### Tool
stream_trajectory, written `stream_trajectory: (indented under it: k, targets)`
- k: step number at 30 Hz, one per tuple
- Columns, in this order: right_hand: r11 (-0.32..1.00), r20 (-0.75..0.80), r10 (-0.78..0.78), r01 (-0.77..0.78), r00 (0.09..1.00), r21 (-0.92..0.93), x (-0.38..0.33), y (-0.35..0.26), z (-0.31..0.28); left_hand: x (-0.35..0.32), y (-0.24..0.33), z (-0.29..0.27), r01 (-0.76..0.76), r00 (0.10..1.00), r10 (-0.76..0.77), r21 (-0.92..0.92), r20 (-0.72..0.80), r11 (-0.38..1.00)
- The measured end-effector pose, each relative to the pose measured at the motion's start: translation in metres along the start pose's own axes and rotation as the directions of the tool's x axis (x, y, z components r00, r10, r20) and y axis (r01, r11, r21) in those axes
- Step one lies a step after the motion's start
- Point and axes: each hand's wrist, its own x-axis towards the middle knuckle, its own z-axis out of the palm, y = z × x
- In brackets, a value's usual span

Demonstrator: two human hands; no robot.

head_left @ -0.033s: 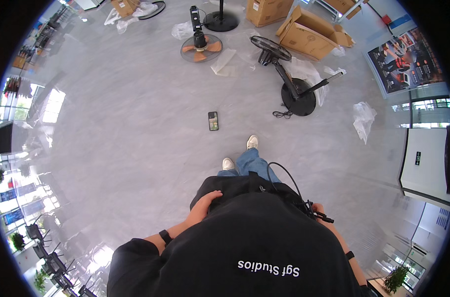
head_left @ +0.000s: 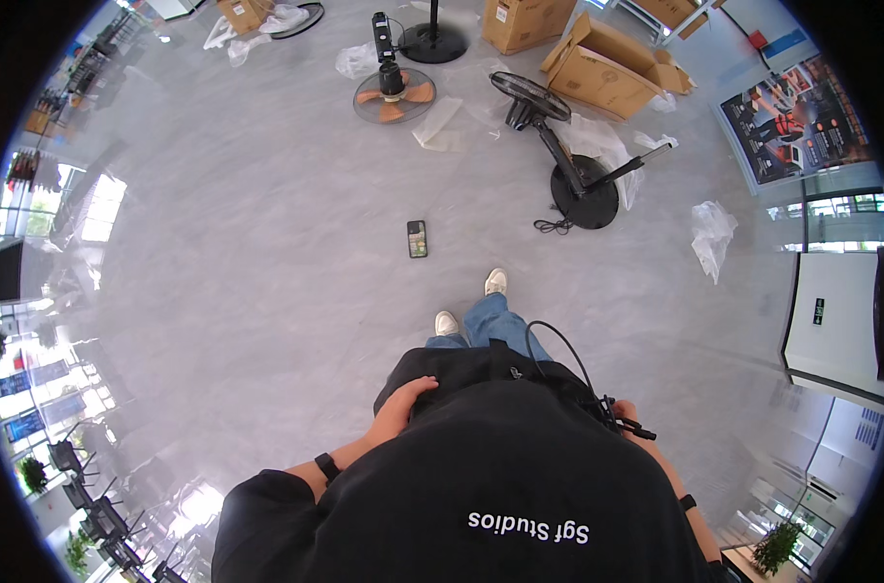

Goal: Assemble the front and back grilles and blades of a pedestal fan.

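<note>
My left hand lies against the black cloth at my waist, fingers stretched along it and nothing visible in them. On the other side, my right hand hangs by my hip, beside a bunch of black cable. Cable and clothing cover most of its fingers, so its grip cannot be made out. One loop of black cord arches out from my waist. Ahead of my shoes, a phone in a dark case lies on the grey floor, apart from both hands.
Right of the phone, a black stand fan lies folded on its round base. Farther off are a fan head with orange blades, another round base and an opened cardboard box. Plastic wrap lies at the right.
</note>
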Motion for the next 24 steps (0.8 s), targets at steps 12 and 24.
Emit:
stream_trajectory:
  k: [12,24]
  targets:
    - [0.96,0.071,-0.089,0.105,0.993,-0.261,-0.035,-0.022,-0.019,0.001,-0.029,0.013,-0.077,0.997,0.078,-0.067,0.024,0.995]
    - [0.721,0.377,-0.372,0.52,0.848,-0.458,-0.077,-0.025,-0.029,0.032,-0.013,0.034,-0.046,0.995,0.052,-0.061,0.089,0.997]
